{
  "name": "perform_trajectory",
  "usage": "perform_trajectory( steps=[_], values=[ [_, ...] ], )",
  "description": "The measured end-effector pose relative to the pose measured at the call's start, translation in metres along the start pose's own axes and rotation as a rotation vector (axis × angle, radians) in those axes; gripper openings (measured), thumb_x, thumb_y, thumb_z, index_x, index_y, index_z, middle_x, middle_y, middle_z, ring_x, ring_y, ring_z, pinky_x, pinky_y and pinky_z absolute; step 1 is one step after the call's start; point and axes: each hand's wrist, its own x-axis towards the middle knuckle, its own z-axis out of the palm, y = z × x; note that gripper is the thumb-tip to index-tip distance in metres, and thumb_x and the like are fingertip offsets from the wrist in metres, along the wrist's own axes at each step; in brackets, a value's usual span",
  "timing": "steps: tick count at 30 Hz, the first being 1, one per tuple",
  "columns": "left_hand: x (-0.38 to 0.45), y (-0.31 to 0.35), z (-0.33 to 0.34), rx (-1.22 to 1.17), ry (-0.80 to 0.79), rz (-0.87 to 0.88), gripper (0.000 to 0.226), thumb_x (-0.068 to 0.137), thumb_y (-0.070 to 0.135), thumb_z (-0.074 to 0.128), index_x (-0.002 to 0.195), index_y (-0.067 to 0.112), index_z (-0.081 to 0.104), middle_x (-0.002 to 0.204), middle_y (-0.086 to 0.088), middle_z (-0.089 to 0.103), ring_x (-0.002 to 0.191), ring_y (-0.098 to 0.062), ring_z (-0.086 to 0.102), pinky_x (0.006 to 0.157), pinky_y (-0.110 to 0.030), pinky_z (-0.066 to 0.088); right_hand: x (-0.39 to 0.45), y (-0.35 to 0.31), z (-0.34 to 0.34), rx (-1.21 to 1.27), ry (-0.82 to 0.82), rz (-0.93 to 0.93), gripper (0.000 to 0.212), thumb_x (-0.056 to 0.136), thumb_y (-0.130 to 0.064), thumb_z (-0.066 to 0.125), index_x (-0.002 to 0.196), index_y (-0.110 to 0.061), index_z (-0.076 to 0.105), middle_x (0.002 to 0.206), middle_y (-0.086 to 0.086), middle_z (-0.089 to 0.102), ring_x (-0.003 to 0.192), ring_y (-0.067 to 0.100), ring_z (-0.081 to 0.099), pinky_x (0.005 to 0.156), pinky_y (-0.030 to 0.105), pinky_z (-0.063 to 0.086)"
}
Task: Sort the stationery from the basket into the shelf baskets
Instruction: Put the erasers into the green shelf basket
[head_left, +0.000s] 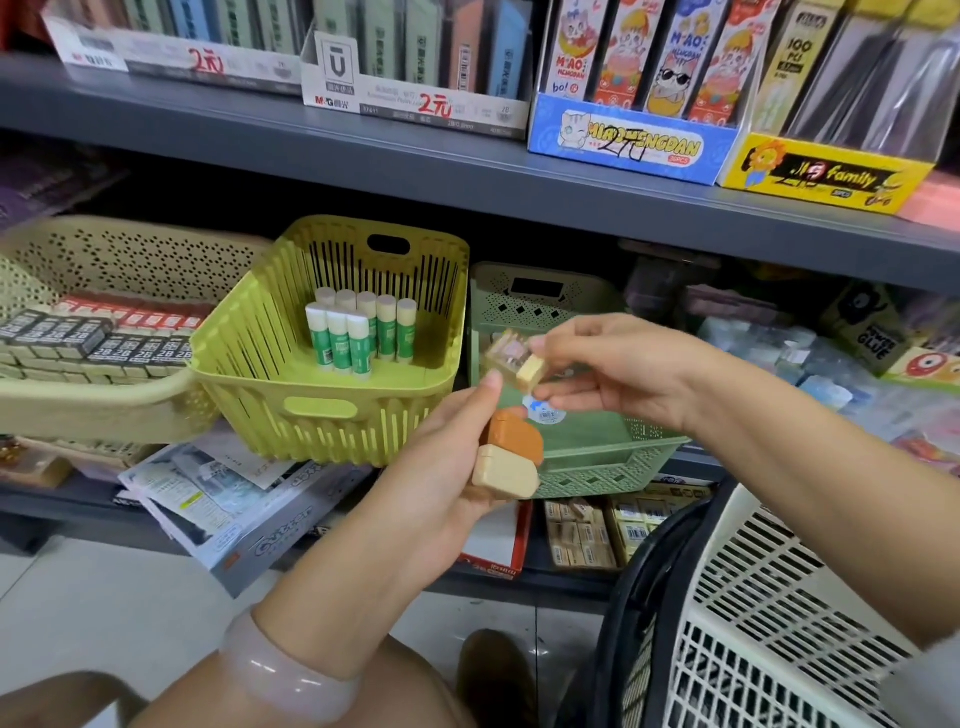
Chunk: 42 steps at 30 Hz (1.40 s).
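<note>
Evidently we are mid-sort: our left hand, centre of the frame, curls round two small toast-shaped erasers, one brown, one cream, kept as a stock to draw from. Our right hand pinches a third cream eraser between thumb and fingertips above the pale green basket at centre right, probably its destination. The yellow-green basket beside it holds glue sticks standing upright, one kind per bin. The white basket, lower right, looks like our source.
</note>
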Motion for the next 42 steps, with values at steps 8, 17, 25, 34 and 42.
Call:
perform_trajectory(
  steps=[8, 17, 25, 34, 42],
  values=[
    [0.004, 0.0, -0.007, -0.002, -0.013, -0.045, 0.026, 0.089, 0.036, 0.051, 0.099, 0.014, 0.062, 0.076, -0.006, 0.073, 0.05, -0.014, 0.063, 0.047, -0.023, 0.051, 0.079, 0.02, 0.017, -0.768, 0.298, 0.003, 0.028, 0.084, -0.035, 0.064, 0.078, -0.009, 0.059, 0.085, 0.011, 0.067, 0.077, 0.026, 0.068, 0.078, 0.037, 0.057],
    [0.005, 0.0, -0.01, -0.156, 0.011, -0.108, 0.03, 0.095, 0.03, 0.044, 0.092, 0.007, 0.061, 0.068, -0.013, 0.07, 0.046, -0.019, 0.061, 0.046, -0.024, 0.051, 0.096, 0.031, 0.027, -0.185, 0.249, 0.063, 0.015, 0.093, -0.004, 0.042, 0.1, -0.007, 0.055, 0.084, 0.011, 0.06, 0.07, 0.019, 0.061, 0.08, 0.031, 0.053],
    [-0.001, 0.006, -0.006, -0.226, 0.049, -0.112, 0.024, 0.092, 0.025, 0.05, 0.095, 0.003, 0.059, 0.065, -0.017, 0.067, 0.048, -0.021, 0.061, 0.045, -0.026, 0.052, 0.064, 0.02, 0.022, -0.296, 0.174, -0.059, 0.02, 0.095, -0.01, 0.042, 0.108, -0.009, 0.057, 0.103, 0.011, 0.062, 0.089, 0.022, 0.06, 0.087, 0.03, 0.05],
    [-0.005, 0.005, -0.004, -0.233, 0.089, -0.087, 0.028, 0.093, 0.031, 0.05, 0.097, 0.005, 0.059, 0.065, -0.012, 0.07, 0.049, -0.017, 0.064, 0.046, -0.026, 0.053, -0.02, -0.001, 0.011, -0.663, -0.422, -0.438, 0.017, 0.082, -0.034, 0.062, 0.098, -0.03, 0.066, 0.087, -0.019, 0.065, 0.077, -0.007, 0.056, 0.071, 0.008, 0.043],
    [-0.008, 0.005, -0.001, -0.115, 0.004, -0.063, 0.032, 0.096, 0.03, 0.043, 0.108, 0.005, 0.058, 0.064, -0.009, 0.065, 0.05, -0.015, 0.06, 0.045, -0.024, 0.051, -0.023, 0.0, 0.013, -0.57, -0.413, -0.438, 0.016, 0.088, -0.008, 0.058, 0.097, -0.019, 0.065, 0.08, -0.017, 0.068, 0.067, 0.002, 0.061, 0.065, 0.018, 0.051]
  ],
)
